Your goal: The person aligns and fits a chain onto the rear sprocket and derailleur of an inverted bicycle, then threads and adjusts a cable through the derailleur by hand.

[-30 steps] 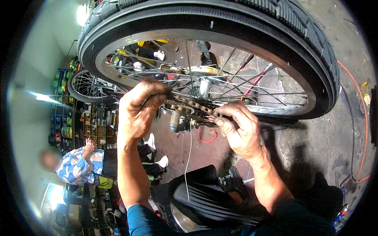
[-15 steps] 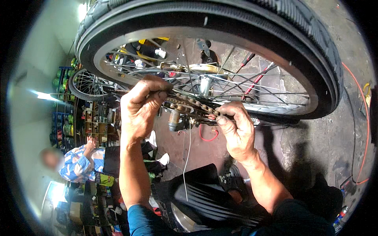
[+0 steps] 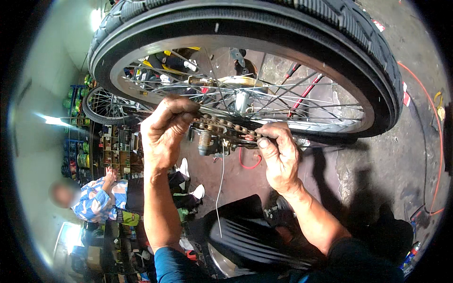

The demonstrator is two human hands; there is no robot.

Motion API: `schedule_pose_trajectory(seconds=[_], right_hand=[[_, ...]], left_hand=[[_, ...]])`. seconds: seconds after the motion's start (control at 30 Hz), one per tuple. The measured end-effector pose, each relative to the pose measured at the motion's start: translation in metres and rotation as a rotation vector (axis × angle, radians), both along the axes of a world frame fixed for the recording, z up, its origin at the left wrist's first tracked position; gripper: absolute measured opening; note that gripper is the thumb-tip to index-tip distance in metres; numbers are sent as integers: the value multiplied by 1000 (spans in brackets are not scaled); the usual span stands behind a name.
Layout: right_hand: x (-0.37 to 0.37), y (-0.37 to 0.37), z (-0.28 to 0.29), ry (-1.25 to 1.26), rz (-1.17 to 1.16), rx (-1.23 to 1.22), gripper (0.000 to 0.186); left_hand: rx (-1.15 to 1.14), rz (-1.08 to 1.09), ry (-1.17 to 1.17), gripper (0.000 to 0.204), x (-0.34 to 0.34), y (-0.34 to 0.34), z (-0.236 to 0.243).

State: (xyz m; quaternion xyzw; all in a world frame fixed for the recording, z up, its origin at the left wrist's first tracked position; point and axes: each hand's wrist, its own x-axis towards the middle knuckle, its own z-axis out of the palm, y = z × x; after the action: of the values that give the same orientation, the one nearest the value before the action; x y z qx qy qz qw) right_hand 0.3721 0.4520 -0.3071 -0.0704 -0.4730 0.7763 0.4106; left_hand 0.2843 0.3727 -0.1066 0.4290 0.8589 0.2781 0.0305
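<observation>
Pinching a rusty chain [image 3: 234, 126] at both ends of its visible stretch, mid-frame, just below the hub of a large wheel [image 3: 245, 35] that fills the top. Left hand [image 3: 166, 127]: fingers curled, thumb and forefinger closed on the chain's left end, tips partly hidden. Right hand [image 3: 279, 153]: thumb and forefinger nipped together on the right end, the gap between them nearly nil; other fingers folded. Holding one end each probably steadies the run between, keeps it from sagging, and leaves the middle links bare to the eye. Wheel lies above the hands, likely so the chain sits within easy reach of both. Chain brown and grimy, slanting down to the right, links distinct near the middle, blurring into dark metal at either end; whether it is joined cannot be told. Gear mechanism [image 3: 204, 140] just under it, dirty too; thin pale cable [image 3: 222, 160] dangling below, toward a dark-clad leg [image 3: 252, 231] at lower centre. Fingertips blackened, presumably by chain grease.
</observation>
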Motion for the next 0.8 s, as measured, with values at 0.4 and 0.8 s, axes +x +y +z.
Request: schedule_pose_trajectory(seconds=[0.4, 0.8], right_hand=[[5, 12, 18, -9, 22, -6, 14], [3, 16, 26, 15, 46, -34, 12]], left_hand=[[98, 226, 106, 13, 0, -17, -22], [153, 458, -168, 32, 38, -4, -32]])
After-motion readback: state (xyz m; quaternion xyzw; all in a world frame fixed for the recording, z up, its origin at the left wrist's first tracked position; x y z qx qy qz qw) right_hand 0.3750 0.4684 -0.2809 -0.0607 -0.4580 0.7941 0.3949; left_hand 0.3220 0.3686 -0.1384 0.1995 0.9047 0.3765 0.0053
